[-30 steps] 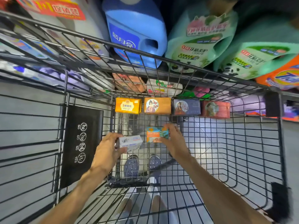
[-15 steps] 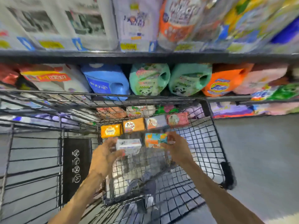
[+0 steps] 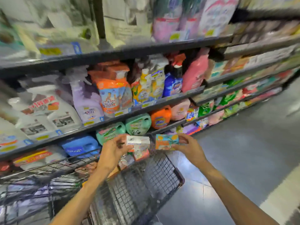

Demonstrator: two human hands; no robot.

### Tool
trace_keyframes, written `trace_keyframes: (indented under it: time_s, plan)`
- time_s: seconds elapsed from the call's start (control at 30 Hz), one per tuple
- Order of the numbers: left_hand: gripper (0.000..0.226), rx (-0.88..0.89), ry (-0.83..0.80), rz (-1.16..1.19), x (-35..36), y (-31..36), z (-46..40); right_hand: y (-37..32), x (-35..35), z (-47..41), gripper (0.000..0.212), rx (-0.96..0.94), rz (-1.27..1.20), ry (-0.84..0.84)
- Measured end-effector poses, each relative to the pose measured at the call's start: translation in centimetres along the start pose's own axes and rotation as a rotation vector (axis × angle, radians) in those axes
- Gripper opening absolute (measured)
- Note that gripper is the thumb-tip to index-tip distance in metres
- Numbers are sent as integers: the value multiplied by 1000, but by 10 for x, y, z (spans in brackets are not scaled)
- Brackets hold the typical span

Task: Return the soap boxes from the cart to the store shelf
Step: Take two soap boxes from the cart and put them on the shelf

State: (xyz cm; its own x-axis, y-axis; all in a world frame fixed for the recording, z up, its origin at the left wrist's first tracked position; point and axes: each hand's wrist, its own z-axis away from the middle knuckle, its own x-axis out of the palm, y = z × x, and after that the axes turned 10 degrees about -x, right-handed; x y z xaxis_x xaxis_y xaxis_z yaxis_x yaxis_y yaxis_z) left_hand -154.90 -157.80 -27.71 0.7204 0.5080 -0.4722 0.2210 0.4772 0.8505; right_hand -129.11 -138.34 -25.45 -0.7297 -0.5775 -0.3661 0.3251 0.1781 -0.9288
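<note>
My left hand (image 3: 112, 150) holds a white soap box (image 3: 138, 142) by its left end. My right hand (image 3: 188, 147) holds a teal and orange soap box (image 3: 166, 141) by its right end. Both boxes are raised above the far end of the black wire cart (image 3: 146, 181), in front of the store shelf (image 3: 113, 118). Other soap boxes (image 3: 141, 155) still lean against the cart's far wall, partly hidden behind my left hand; the picture is blurred.
The shelves hold big detergent jugs: blue (image 3: 79, 146), green (image 3: 138, 124), orange (image 3: 160, 117), plus spray bottles and refill bags above. Shelving with smaller packs (image 3: 235, 95) runs off to the right. Grey aisle floor (image 3: 243, 151) lies right of the cart.
Both hands have lifted their boxes up out of the cart basket to shelf height. My view has swung up and to the right, along the aisle.
</note>
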Motion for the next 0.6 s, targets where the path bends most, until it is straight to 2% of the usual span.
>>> trace_keyframes:
  time_s: [0.2, 0.43, 0.6]
  plan:
    - [41, 226, -82, -39, 36, 119, 7, -44, -104, 36, 39, -36, -32, 186]
    - [50, 332, -234, 18, 112, 232, 16, -51, -233, 66, 37, -111, 11, 312]
    - [50, 377, -278, 73, 202, 299, 17, -28, -339, 75, 40, -146, 34, 402]
